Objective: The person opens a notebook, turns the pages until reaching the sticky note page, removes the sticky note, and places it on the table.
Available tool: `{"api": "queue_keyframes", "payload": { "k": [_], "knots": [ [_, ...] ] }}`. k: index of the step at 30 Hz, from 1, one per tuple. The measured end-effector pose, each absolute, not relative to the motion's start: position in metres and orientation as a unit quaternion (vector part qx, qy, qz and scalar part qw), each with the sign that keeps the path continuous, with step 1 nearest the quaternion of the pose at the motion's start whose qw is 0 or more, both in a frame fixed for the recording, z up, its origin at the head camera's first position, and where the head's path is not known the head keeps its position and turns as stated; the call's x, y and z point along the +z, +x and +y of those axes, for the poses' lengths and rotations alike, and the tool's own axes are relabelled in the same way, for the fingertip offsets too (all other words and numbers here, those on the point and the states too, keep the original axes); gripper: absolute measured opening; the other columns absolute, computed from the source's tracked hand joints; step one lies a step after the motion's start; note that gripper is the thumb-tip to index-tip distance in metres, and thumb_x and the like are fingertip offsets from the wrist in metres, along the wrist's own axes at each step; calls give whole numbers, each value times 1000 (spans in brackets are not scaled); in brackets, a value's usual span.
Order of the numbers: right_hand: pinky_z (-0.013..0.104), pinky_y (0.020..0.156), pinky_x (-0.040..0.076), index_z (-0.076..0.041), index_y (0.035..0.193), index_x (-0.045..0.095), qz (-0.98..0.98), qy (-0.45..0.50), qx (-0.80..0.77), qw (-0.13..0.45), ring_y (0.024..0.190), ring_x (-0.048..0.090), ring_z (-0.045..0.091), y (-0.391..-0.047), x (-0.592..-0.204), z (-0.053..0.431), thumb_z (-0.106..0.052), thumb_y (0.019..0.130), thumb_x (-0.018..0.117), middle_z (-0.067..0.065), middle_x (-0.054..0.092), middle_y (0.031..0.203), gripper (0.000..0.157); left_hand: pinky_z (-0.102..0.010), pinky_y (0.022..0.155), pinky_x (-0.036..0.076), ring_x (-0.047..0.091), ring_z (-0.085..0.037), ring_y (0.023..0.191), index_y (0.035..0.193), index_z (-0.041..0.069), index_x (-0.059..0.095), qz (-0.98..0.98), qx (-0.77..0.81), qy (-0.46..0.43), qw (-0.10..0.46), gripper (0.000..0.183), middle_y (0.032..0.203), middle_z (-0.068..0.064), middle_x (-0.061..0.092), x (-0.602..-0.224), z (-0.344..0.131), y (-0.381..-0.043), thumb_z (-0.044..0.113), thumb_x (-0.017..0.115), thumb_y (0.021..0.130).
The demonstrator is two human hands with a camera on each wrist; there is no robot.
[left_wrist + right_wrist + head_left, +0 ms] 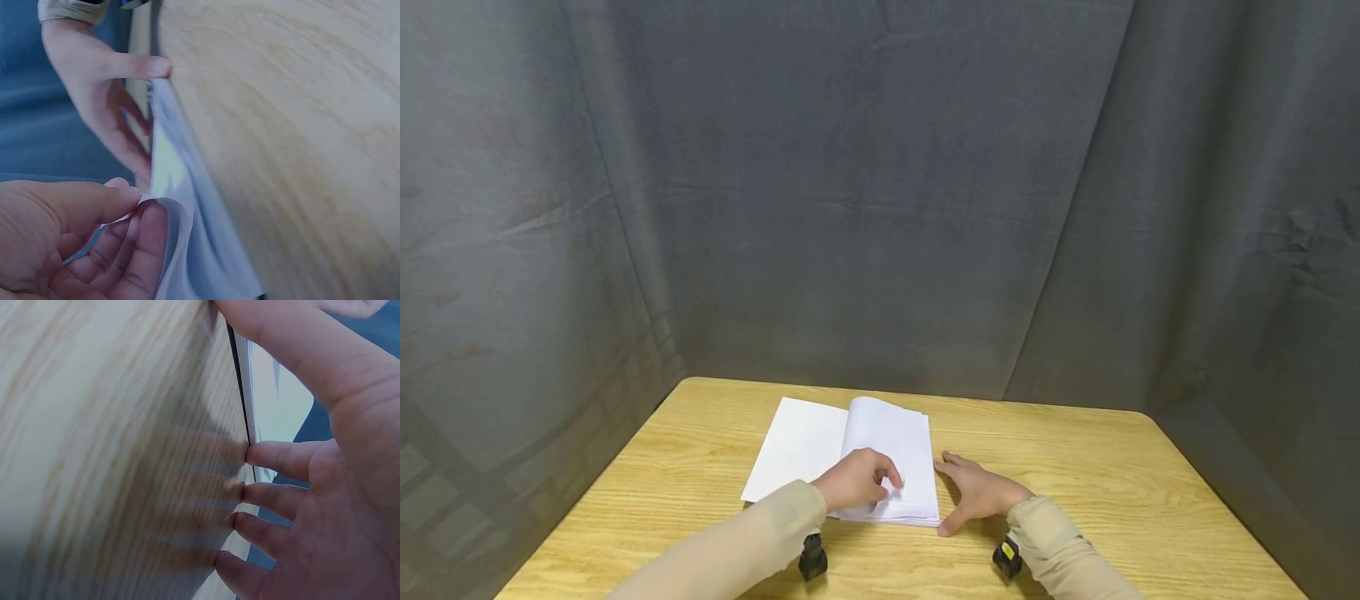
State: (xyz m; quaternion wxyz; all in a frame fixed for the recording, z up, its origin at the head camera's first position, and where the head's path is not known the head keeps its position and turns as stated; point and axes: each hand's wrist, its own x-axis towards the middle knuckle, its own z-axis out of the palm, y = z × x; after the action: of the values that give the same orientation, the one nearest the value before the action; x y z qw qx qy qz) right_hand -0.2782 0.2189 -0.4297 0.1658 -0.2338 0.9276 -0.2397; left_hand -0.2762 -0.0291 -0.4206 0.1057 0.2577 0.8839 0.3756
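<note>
An open notebook [802, 452] with white pages lies on the wooden table, its thicker stack of pages on the right side. My left hand [856, 479] is over that right side. In the left wrist view, thumb and curled fingers pinch the edge of a page [184, 232], which bends up in a curve. Along the notebook's right edge lies my right hand [979, 492], thumb near the lower corner and fingers spread. The right wrist view shows its fingertips [257, 453] against the notebook's edge and the tabletop.
The light wood table [1075, 467] has rounded far corners. Grey curtains [865, 208] hang behind it and on both sides. A small black device [812, 557] is strapped at the left wrist, another [1007, 558] at the right.
</note>
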Motion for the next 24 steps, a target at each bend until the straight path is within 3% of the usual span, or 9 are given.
{"api": "queue_keyframes", "payload": {
  "k": [6, 16, 24],
  "knots": [
    [64, 108, 26, 4, 148, 30, 927, -234, -237, 171, 142, 18, 49, -280, -430, 218, -41, 67, 85, 30, 17, 155, 108, -22, 58, 43, 48, -9, 63, 90, 8, 71, 885, 384, 252, 73, 14, 72, 2, 52, -403, -39, -274, -3, 69, 81],
    [64, 109, 24, 6, 147, 30, 923, -239, -254, 165, 142, 18, 50, -277, -429, 219, -35, 67, 87, 31, 17, 155, 106, -25, 55, 50, 57, -12, 62, 92, 5, 69, 869, 434, 236, 18, 15, 81, -4, 53, -378, -66, -273, -4, 68, 80],
    [66, 108, 25, 6, 148, 29, 919, -248, -253, 172, 142, 17, 50, -277, -427, 219, -38, 69, 85, 31, 16, 155, 106, -24, 59, 54, 55, -14, 65, 92, 3, 67, 859, 473, 196, -25, 17, 84, -7, 53, -372, -91, -267, -7, 66, 79]
  ]
}}
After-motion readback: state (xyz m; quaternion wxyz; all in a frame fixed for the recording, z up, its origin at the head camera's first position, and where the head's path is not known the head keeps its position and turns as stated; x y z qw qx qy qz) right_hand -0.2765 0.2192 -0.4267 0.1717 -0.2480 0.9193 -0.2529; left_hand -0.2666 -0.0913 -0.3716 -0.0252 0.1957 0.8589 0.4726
